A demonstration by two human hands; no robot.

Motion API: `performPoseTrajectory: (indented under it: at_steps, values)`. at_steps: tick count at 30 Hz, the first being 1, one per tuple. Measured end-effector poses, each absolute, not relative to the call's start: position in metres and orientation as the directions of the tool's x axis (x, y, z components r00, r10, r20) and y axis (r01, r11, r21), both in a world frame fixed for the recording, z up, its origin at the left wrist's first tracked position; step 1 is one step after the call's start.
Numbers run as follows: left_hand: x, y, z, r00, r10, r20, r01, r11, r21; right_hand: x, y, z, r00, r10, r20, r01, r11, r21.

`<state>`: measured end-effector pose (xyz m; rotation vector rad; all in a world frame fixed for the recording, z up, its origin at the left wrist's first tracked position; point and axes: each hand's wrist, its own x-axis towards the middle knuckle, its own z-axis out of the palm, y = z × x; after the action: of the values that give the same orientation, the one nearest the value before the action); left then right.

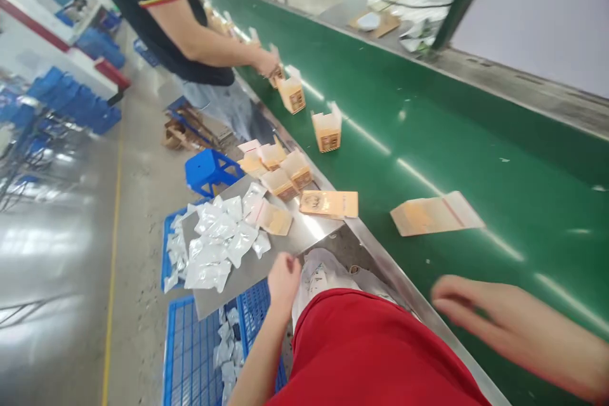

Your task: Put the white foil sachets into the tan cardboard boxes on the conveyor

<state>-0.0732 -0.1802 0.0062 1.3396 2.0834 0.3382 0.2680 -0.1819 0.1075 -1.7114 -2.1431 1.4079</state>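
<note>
My left hand [284, 282] is closed in a loose fist beside my leg, just off the edge of a metal side table [309, 231]; nothing shows in it. My right hand [476, 304], slightly blurred, hovers over the green conveyor belt [523, 203] with thumb and fingers curled and a gap between them, holding nothing. Beyond it an orange-and-white carton [435, 214] lies on its side on the belt. On the side table are a pile of silver sachets [221, 231], a flat orange carton [328, 203] and several open-topped cartons [295, 169].
A co-worker's hand [267, 62] touches a carton farther up the belt. Open cartons [327, 130] stand upright in a row there. Blue crates [190, 355] with sachets sit below the side table, and a blue stool [209, 171] stands behind it. A metal rail [380, 254] edges the belt.
</note>
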Motion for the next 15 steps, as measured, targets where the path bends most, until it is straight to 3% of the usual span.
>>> performPoseTrajectory:
  at_steps: [1, 3, 5, 7, 11, 15]
  values:
    - [-0.103, -0.182, 0.005, -0.433, 0.866, -0.251, 0.717, 0.499, 0.487, 0.229, -0.169, 0.107, -0.507, 0.704, -0.498, 0.729, 0.041, -0.683]
    - [-0.148, -0.175, 0.001, -0.566, 0.82, -0.083, 0.731, 0.546, 0.41, 0.158, -0.15, 0.107, -0.675, 0.526, -0.518, 0.689, 0.196, -0.698]
    - [-0.178, -0.156, -0.006, -0.583, 0.806, -0.103, 0.745, 0.58, 0.33, 0.105, -0.138, 0.106, -0.737, 0.457, -0.498, 0.65, 0.28, -0.706]
    - [-0.2, -0.133, -0.013, -0.579, 0.785, -0.221, 0.727, 0.62, 0.295, 0.075, -0.13, 0.103, -0.743, 0.457, -0.489, 0.638, 0.264, -0.724]
    - [-0.234, -0.104, -0.012, -0.47, 0.792, -0.39, 0.715, 0.601, 0.359, 0.058, -0.118, 0.096, -0.663, 0.541, -0.518, 0.693, 0.181, -0.698]
    - [-0.277, -0.098, 0.035, -0.415, 0.74, -0.529, 0.681, 0.638, 0.36, 0.063, -0.112, 0.102, -0.532, 0.705, -0.468, 0.734, 0.108, -0.671]
